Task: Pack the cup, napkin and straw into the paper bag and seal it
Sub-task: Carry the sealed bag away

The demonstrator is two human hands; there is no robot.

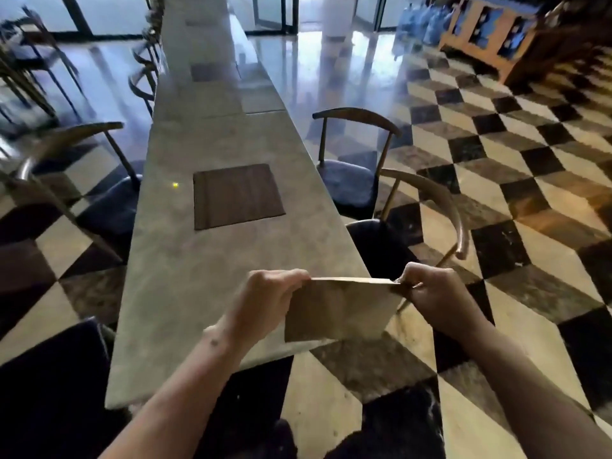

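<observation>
Flat brown paper bag (334, 309), top edge closed so its contents cannot be seen, held upright over the near end of a long pale stone table (212, 293). Left hand (265, 301) pinches the bag's top left corner and right hand (430, 293) its top right corner; a dark square wooden mat (236, 195) lies farther along the table.

Both forearms extend forward, bare. Left hand (265, 299) pinches the paper bag (337, 313) at its top left corner, fingers curled. Right hand (430, 293) pinches the bag's top right corner, knuckles raised.
</observation>
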